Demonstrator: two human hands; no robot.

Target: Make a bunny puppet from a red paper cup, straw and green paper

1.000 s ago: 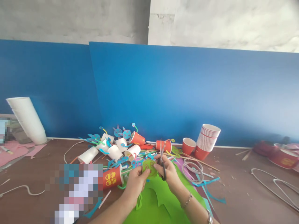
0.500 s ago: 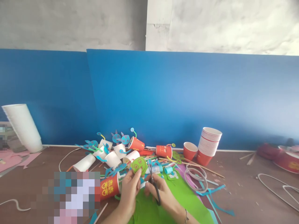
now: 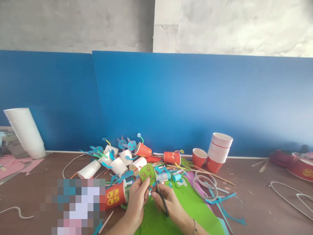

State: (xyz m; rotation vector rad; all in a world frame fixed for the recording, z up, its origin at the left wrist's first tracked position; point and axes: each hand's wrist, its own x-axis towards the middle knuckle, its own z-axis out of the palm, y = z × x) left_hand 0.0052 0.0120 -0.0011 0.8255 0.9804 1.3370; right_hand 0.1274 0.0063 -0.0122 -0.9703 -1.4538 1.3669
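My left hand (image 3: pixel 139 196) pinches a round green paper face (image 3: pixel 147 173) with eyes drawn on it, thumb in front. In my right hand (image 3: pixel 168 199) are black-handled scissors (image 3: pixel 163 199), their blades pointing up along the right edge of the green disc. Whether the blades touch the paper is hard to make out. Beneath both hands lies a large green paper sheet (image 3: pixel 186 209). Just left of my left hand a red paper cup (image 3: pixel 115 195) with yellow lettering rests on its side.
Behind my hands spreads a pile of white paper cups (image 3: pixel 90 169), blue paper rabbit faces (image 3: pixel 131 145) and sticks. Red cups (image 3: pixel 215 164) stand stacked at the right, white cups (image 3: pixel 25 133) at the left. A coiled cable (image 3: pixel 205 186) lies right of centre. A blue partition (image 3: pixel 171 98) closes the back.
The green disc has turned and shifted slightly right, toward the scissors. The blades now sit against its right side instead of standing a little apart from it.
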